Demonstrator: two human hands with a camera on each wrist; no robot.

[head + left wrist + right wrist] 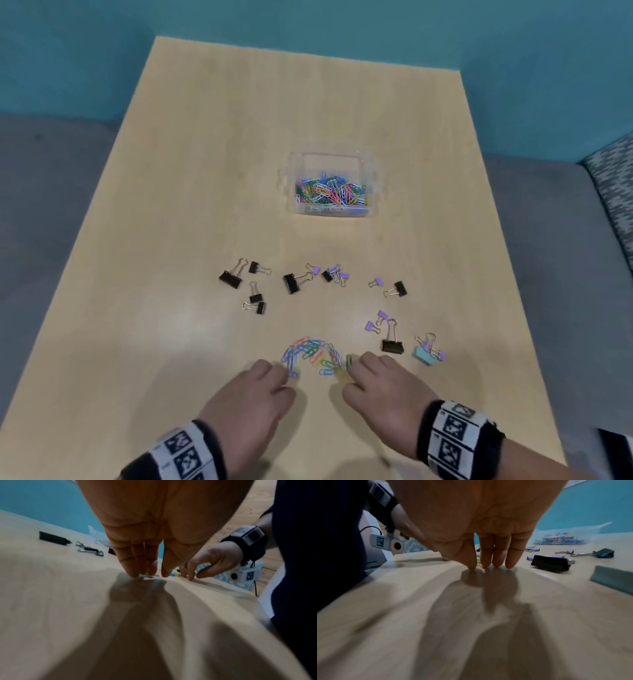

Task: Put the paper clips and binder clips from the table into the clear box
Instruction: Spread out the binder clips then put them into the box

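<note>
A clear box [330,185], holding many coloured paper clips, stands mid-table; in the right wrist view the box [559,538] is at the far right. A loose pile of coloured paper clips [313,354] lies near the front edge. My left hand [286,377] [158,574] sets its straight fingertips on the table at the pile's left edge. At the pile's right edge, my right hand [349,371] [481,568] does the same. Black binder clips [292,283] and small purple binder clips [371,325] lie scattered between pile and box. Whether a clip is caught under either hand's fingers is hidden.
A black binder clip [392,345] [549,563] and a light blue one [424,354] [612,580] lie just right of my right hand. The wooden table [205,171] has bare surface to the left and beyond the box. Grey floor surrounds it.
</note>
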